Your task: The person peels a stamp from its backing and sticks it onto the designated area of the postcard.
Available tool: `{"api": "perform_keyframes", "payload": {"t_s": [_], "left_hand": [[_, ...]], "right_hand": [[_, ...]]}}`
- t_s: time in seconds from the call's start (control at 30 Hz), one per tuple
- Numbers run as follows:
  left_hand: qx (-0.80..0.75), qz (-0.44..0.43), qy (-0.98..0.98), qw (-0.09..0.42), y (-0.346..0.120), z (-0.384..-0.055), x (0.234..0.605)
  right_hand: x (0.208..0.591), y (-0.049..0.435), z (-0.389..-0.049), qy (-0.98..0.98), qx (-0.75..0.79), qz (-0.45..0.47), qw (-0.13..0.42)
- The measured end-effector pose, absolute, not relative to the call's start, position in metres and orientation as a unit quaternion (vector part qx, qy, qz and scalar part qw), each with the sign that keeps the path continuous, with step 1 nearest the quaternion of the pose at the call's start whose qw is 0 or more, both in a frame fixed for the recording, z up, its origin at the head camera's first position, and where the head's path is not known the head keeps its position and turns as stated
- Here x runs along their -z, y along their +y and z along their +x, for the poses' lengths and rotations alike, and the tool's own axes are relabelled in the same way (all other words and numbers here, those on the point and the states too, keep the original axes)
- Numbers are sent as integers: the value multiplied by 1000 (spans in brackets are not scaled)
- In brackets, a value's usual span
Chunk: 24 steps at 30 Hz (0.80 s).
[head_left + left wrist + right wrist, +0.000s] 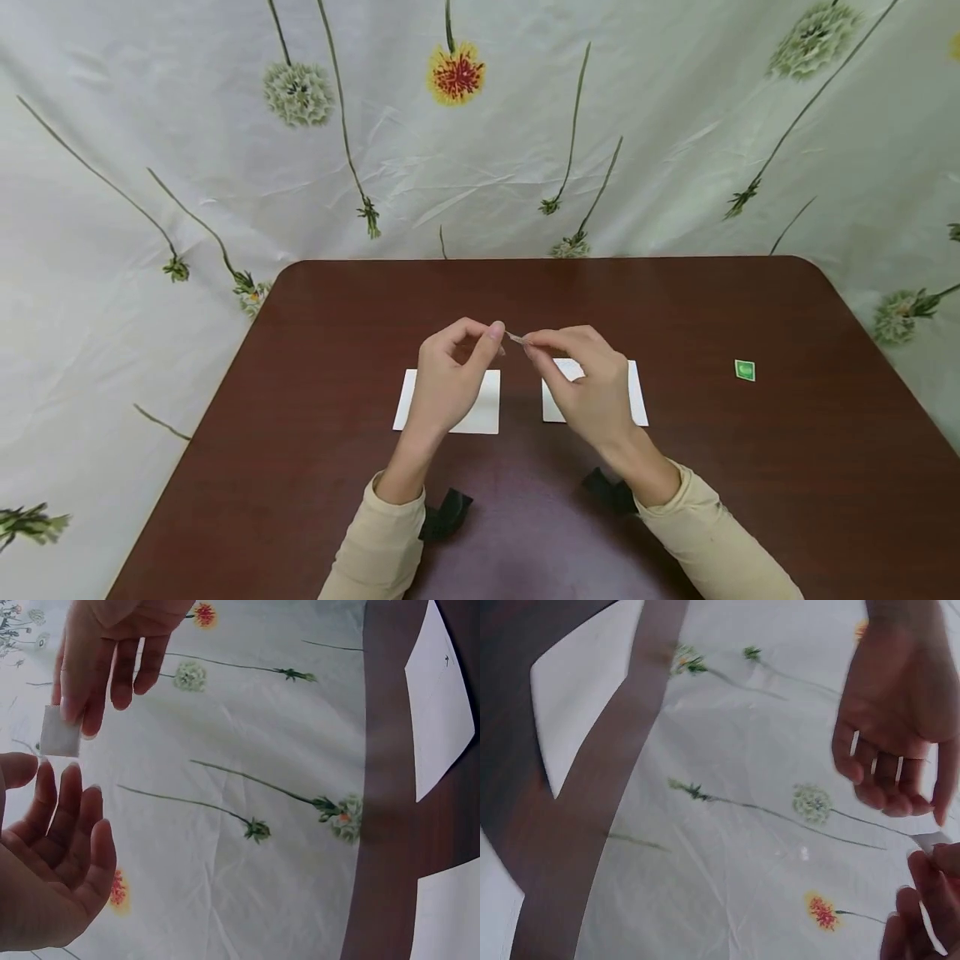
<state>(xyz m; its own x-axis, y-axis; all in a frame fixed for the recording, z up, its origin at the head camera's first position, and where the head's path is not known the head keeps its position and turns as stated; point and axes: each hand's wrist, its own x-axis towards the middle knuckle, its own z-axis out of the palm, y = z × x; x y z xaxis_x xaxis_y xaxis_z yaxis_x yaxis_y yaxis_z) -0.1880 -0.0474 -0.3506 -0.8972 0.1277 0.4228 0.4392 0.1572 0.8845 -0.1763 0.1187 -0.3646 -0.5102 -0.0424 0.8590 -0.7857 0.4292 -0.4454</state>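
Observation:
Above the table, between both hands, is a thin small white square (pixel 515 337), its flat pale face showing in the left wrist view (pixel 60 735). The right hand (pixel 588 379) pinches one edge of it between thumb and index finger. At the opposite edge, the left hand (pixel 450 375) has its thumb and index fingertips together, its other fingers loosely bent. Under the left hand lies a white sheet (pixel 480 412), partly covered by it. Another white sheet (pixel 637 396) lies under the right hand and bears a small dark mark in the left wrist view.
A small green square with a pale border (pixel 745 371) lies on the dark brown table (pixel 750 467), to the right. Black straps (pixel 447 515) show beside both wrists. Behind the table's far edge hangs a white flowered cloth (pixel 480 167).

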Motion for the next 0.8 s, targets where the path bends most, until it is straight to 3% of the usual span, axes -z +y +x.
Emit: {"api": "perform_keyframes", "payload": {"t_s": [0.2, 0.37, 0.5, 0.8], "left_hand": [[655, -210, -717, 111, -46, -185, 348], [660, -235, -707, 99, -45, -182, 346], [653, -245, -708, 109, -45, -181, 346], [645, -245, -719, 86, -45, -180, 344]], "right_hand": [[357, 115, -164, -724, -601, 198, 275], [353, 114, -159, -708, -650, 167, 220], [353, 115, -157, -720, -636, 170, 221], [352, 122, -157, -749, -564, 194, 289]]}}
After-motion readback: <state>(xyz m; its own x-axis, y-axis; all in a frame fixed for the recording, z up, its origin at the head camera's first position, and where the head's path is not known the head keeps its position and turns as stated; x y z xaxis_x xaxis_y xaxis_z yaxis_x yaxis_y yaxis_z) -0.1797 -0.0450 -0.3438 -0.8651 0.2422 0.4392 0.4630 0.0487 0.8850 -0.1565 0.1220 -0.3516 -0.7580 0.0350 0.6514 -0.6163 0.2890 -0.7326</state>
